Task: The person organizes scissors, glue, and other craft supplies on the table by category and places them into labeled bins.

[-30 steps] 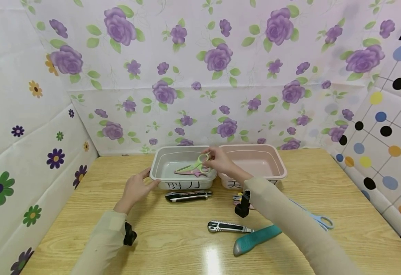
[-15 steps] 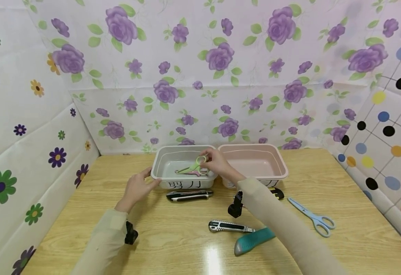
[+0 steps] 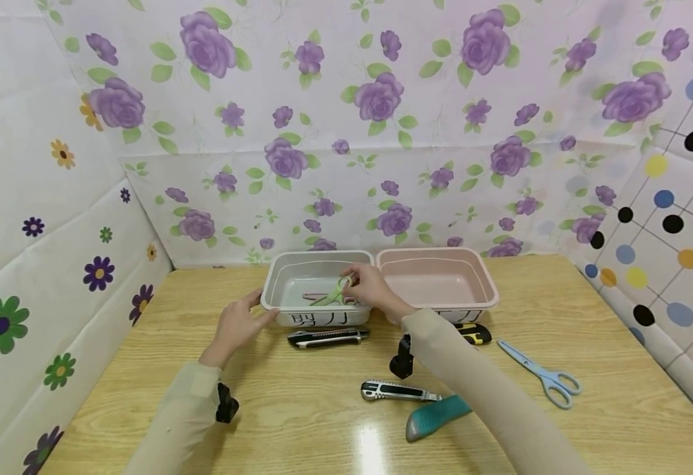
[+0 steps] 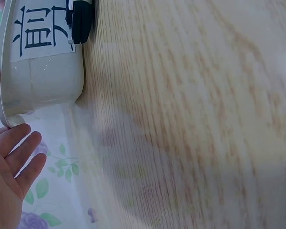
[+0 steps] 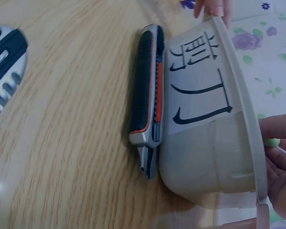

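A grey plastic bin (image 3: 358, 318) with a printed label on its front stands at the back of the table. My left hand (image 3: 236, 330) holds its left front corner, thumb on the front rim and forefinger at the left side; its other fingers spread loosely in the left wrist view. Over the bin's right part, my right hand (image 3: 372, 287) pinches green-handled scissors (image 3: 330, 296) by the handle, blades pointing left and low inside. Pink scissors (image 3: 315, 295) lie on the bin floor behind them, partly covered. In the right wrist view the bin wall hides most of the green scissors (image 5: 272, 142).
A pink bin (image 3: 486, 305) adjoins on the right. Along the grey bin's front lies a black-and-silver utility knife (image 3: 327, 338). Nearer are a silver utility knife (image 3: 399, 390), a teal-handled tool (image 3: 438, 417), a black-and-yellow knife (image 3: 473, 333) partly under the right forearm, and blue scissors (image 3: 544, 376).
The right hand has lowered the green scissors deeper into the grey bin, moving slightly left. The pink scissors now show more apart from them. My left hand has stayed at the corner.
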Demonstrator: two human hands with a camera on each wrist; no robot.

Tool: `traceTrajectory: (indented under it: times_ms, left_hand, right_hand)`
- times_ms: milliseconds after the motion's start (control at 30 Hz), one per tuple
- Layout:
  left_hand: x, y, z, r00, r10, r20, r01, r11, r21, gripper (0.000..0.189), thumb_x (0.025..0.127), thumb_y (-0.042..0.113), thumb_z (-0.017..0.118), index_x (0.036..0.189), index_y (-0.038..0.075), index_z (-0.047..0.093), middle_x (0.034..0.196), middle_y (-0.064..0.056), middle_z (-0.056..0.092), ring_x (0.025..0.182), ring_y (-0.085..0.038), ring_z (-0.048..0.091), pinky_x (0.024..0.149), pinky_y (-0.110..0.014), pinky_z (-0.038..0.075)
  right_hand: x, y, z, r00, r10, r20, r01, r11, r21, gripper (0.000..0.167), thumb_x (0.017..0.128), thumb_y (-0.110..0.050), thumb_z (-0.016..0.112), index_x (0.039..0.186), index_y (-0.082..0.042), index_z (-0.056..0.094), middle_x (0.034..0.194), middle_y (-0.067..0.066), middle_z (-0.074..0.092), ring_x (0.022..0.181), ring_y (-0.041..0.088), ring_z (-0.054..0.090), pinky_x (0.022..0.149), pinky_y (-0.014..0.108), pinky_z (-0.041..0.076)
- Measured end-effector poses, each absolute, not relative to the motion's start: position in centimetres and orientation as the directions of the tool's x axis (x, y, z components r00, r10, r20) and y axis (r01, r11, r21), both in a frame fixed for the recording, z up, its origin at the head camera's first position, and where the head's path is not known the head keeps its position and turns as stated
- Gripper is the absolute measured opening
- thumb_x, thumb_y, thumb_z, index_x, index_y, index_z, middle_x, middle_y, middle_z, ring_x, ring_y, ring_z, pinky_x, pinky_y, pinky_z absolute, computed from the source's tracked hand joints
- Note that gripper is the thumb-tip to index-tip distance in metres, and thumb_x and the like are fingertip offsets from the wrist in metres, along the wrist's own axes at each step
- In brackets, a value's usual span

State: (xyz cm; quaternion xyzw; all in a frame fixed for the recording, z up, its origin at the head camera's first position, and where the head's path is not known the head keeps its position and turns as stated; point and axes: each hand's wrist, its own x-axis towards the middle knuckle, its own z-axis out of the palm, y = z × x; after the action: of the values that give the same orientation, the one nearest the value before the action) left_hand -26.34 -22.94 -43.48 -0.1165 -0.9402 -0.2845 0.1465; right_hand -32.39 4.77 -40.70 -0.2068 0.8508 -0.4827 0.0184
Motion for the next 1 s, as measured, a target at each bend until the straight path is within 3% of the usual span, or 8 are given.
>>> traceTrajectory:
  times_ms: [167, 433, 600, 733, 1000]
  left_hand:
    - [-26.4, -23.0, -43.5, -0.926, 0.137, 0.351, 0.307, 0.816, 0.489, 0.065, 0.081, 0.038, 0.065, 0.126, -0.005, 0.049, 0.110, -0.023, 0.061, 0.094, -0.039, 0.061, 0.066, -0.044, 0.048]
    - [-26.5, -23.1, -43.8, -0.926, 0.135, 0.352, 0.307, 0.811, 0.497, 0.063, 0.081, 0.037, 0.066, 0.126, -0.004, 0.050, 0.110, -0.021, 0.062, 0.098, -0.038, 0.060, 0.073, -0.048, 0.049]
    - [-26.4, -23.0, -43.8, -0.929, 0.133, 0.346, 0.303, 0.809, 0.504, 0.064, 0.081, 0.037, 0.066, 0.126, -0.004, 0.049, 0.111, -0.021, 0.061, 0.099, -0.038, 0.059, 0.072, -0.047, 0.049]
    - [-26.4, -22.9, -43.7, -0.929, 0.132, 0.346, 0.304, 0.806, 0.508, 0.063, 0.081, 0.036, 0.066, 0.126, -0.004, 0.050, 0.111, -0.021, 0.061, 0.099, -0.038, 0.059, 0.074, -0.048, 0.048]
    - [-26.3, -22.8, -43.5, -0.930, 0.129, 0.343, 0.299, 0.808, 0.507, 0.064, 0.080, 0.037, 0.065, 0.127, -0.004, 0.049, 0.112, -0.020, 0.061, 0.098, -0.038, 0.060, 0.072, -0.047, 0.048]
  right_hand:
    - [-32.6, 4.5, -41.0, -0.899, -0.397, 0.186, -0.371, 0.462, -0.806, 0.033, 0.075, 0.005, 0.066, 0.107, 0.007, 0.060, 0.070, 0.011, 0.064, 0.062, 0.027, 0.063, 0.046, 0.020, 0.044]
    - [-32.9, 4.3, -41.3, -0.891, -0.400, 0.216, -0.413, 0.512, -0.753, 0.033, 0.073, 0.004, 0.066, 0.105, 0.008, 0.061, 0.075, 0.008, 0.063, 0.062, 0.012, 0.058, 0.051, 0.019, 0.044]
    - [-32.9, 4.2, -41.3, -0.899, -0.378, 0.223, -0.412, 0.552, -0.725, 0.038, 0.075, -0.001, 0.065, 0.111, 0.008, 0.059, 0.094, 0.014, 0.065, 0.081, 0.021, 0.062, 0.069, 0.027, 0.050]
    - [-32.9, 4.3, -41.0, -0.897, -0.378, 0.227, -0.413, 0.537, -0.736, 0.044, 0.080, -0.005, 0.064, 0.120, 0.008, 0.052, 0.114, 0.021, 0.059, 0.100, 0.029, 0.059, 0.086, 0.035, 0.047]
    - [-32.0, 5.0, -39.1, -0.880, -0.404, 0.250, -0.433, 0.466, -0.772, 0.047, 0.081, -0.005, 0.065, 0.123, 0.008, 0.049, 0.118, 0.024, 0.054, 0.104, 0.033, 0.055, 0.089, 0.039, 0.045]
